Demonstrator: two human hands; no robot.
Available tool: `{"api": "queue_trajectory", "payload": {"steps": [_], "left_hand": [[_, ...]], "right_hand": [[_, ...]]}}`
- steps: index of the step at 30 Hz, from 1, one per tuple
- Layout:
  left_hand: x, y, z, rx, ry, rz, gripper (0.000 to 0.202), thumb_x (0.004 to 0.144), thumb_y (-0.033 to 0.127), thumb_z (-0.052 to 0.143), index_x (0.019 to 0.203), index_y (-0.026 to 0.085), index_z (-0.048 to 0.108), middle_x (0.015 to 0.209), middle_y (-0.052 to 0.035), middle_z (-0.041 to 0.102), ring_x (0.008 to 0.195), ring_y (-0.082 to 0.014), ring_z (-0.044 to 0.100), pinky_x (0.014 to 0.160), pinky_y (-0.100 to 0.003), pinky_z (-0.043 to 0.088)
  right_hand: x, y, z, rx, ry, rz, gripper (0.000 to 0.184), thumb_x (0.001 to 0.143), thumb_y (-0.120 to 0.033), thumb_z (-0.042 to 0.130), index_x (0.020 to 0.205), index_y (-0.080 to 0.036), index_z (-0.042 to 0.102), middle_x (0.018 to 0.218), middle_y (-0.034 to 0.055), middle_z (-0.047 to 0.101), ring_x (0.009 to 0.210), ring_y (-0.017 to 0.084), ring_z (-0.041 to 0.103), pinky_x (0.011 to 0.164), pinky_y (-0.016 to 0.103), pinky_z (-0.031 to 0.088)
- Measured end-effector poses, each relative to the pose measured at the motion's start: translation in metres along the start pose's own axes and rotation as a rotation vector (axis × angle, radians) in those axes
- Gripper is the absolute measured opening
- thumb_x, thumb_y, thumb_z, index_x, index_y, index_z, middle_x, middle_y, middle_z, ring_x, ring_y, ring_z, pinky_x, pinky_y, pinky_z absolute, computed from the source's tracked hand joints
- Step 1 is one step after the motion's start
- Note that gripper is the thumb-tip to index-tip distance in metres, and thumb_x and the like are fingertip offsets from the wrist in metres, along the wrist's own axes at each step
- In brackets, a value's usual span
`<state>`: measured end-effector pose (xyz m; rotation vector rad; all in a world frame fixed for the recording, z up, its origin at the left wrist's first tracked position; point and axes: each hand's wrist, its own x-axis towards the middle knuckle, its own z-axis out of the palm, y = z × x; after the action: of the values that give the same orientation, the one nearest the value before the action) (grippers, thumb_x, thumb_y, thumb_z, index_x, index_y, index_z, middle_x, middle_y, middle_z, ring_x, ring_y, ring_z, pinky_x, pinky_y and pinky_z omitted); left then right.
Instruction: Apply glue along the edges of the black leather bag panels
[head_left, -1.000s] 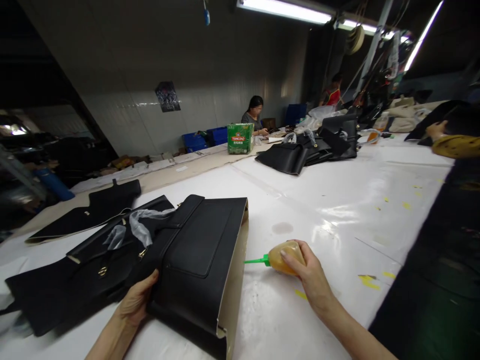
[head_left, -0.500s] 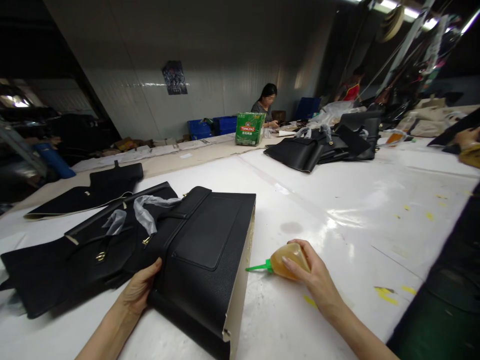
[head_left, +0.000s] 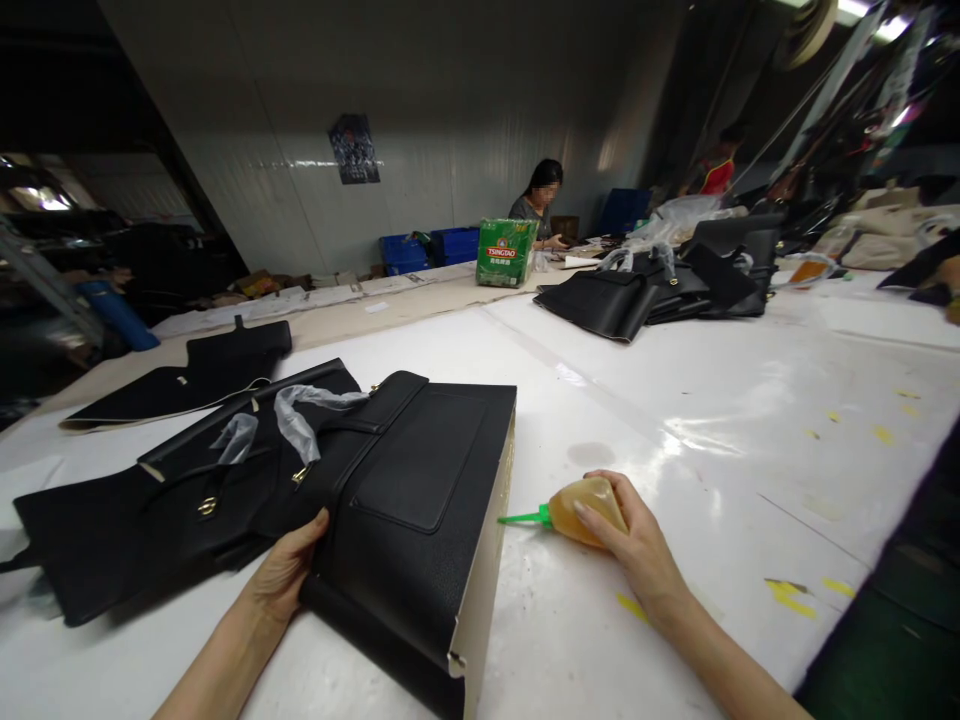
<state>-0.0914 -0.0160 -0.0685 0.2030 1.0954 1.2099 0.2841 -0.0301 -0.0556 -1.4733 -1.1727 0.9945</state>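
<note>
A black leather bag piece [head_left: 420,480] with a stitched pocket panel lies tilted before me, its pale raw edge facing right. My left hand [head_left: 289,570] grips its left side, thumb on top and fingers hidden beneath. In my right hand [head_left: 634,540] is a squeeze glue bottle [head_left: 581,510] with amber liquid, lying sideways. Its green nozzle points left, the tip at or very near the pale edge; contact I cannot make out. Left of the piece spreads another black bag piece [head_left: 187,520] with gold fittings and plastic-wrapped handles.
A flat black leather piece [head_left: 240,360] lies farther left on the white table [head_left: 600,390]. Black bags [head_left: 600,300] are piled at the back right. A green carton [head_left: 506,252] stands near a seated person [head_left: 538,200]. Yellow scraps [head_left: 791,598] dot the right side.
My right hand has moved the bottle slightly up along the pale edge, away from me. My left hand keeps its grip on the bag piece. The view has shifted a little.
</note>
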Motion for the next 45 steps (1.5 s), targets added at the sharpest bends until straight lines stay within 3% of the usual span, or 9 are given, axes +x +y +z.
{"api": "queue_trajectory", "payload": {"steps": [2,8,13,18,23,27,34,39,45], "left_hand": [[0.000,0.000,0.000,-0.001,-0.011,0.009,0.041,0.079,0.004,0.056,0.120,0.011,0.062,0.077,-0.0110,0.076,0.083,-0.0317,0.070,0.081,-0.041,0.058],[0.008,-0.002,-0.008,0.019,-0.030,0.030,0.036,0.085,0.005,0.049,0.118,0.008,0.063,0.075,-0.0132,0.076,0.084,-0.0313,0.070,0.081,-0.042,0.058],[0.012,-0.003,-0.013,0.013,-0.061,0.024,0.034,0.085,0.006,0.048,0.114,0.009,0.066,0.078,-0.0137,0.076,0.083,-0.0305,0.071,0.081,-0.041,0.058],[0.011,-0.003,-0.012,0.019,-0.059,0.026,0.028,0.085,0.006,0.049,0.101,0.008,0.071,0.075,-0.0139,0.076,0.073,-0.0292,0.072,0.078,-0.042,0.058],[0.007,-0.002,-0.008,0.016,-0.049,0.031,0.025,0.084,0.005,0.049,0.084,0.009,0.074,0.074,-0.0137,0.076,0.071,-0.0278,0.073,0.078,-0.042,0.058],[0.006,-0.002,-0.008,0.025,-0.065,0.015,0.027,0.085,0.006,0.049,0.077,0.008,0.075,0.073,-0.0162,0.075,0.067,-0.0288,0.072,0.074,-0.042,0.059],[0.006,-0.002,-0.006,0.018,-0.068,0.022,0.026,0.085,0.007,0.049,0.078,0.010,0.075,0.074,-0.0140,0.076,0.067,-0.0268,0.072,0.075,-0.040,0.059],[0.006,-0.002,-0.007,0.018,-0.073,0.016,0.026,0.085,0.007,0.049,0.078,0.009,0.074,0.073,-0.0144,0.076,0.067,-0.0275,0.072,0.074,-0.040,0.059],[0.009,-0.003,-0.010,0.017,-0.075,0.025,0.026,0.086,0.008,0.049,0.090,0.010,0.074,0.077,-0.0137,0.076,0.083,-0.0296,0.071,0.083,-0.042,0.056]], "right_hand": [[0.000,0.000,0.000,-0.026,0.021,-0.013,0.042,0.074,-0.052,0.062,0.103,-0.025,0.047,0.092,0.0015,0.057,0.082,0.023,0.057,0.071,0.031,0.046],[-0.014,0.005,-0.007,-0.020,-0.280,-0.014,0.043,0.077,-0.049,0.062,0.109,-0.026,0.044,0.088,-0.0008,0.056,0.079,0.021,0.057,0.070,0.029,0.045],[-0.013,0.006,-0.010,-0.059,-0.144,-0.034,0.042,0.078,-0.050,0.061,0.108,-0.026,0.043,0.095,0.0009,0.055,0.084,0.022,0.057,0.073,0.031,0.045],[-0.027,0.007,-0.009,-0.071,-0.291,-0.023,0.044,0.079,-0.051,0.059,0.111,-0.026,0.041,0.094,0.0011,0.055,0.083,0.022,0.057,0.074,0.031,0.045],[-0.029,0.006,-0.010,-0.107,-0.114,-0.044,0.044,0.079,-0.052,0.059,0.110,-0.026,0.042,0.099,0.0026,0.056,0.085,0.023,0.058,0.076,0.032,0.046],[-0.037,0.008,-0.010,-0.106,-0.235,-0.043,0.044,0.080,-0.050,0.058,0.113,-0.026,0.042,0.097,0.0019,0.057,0.085,0.022,0.059,0.074,0.030,0.047],[-0.033,0.003,-0.008,-0.077,-0.120,-0.043,0.044,0.078,-0.050,0.060,0.111,-0.027,0.043,0.099,0.0015,0.056,0.085,0.021,0.058,0.075,0.030,0.046],[-0.044,0.004,-0.006,-0.032,-0.204,-0.028,0.045,0.076,-0.050,0.062,0.111,-0.027,0.045,0.094,0.0003,0.057,0.081,0.021,0.058,0.070,0.029,0.046],[-0.039,0.006,-0.008,-0.065,-0.118,-0.033,0.043,0.078,-0.049,0.060,0.110,-0.027,0.043,0.099,0.0012,0.055,0.085,0.021,0.057,0.075,0.030,0.045]]}}
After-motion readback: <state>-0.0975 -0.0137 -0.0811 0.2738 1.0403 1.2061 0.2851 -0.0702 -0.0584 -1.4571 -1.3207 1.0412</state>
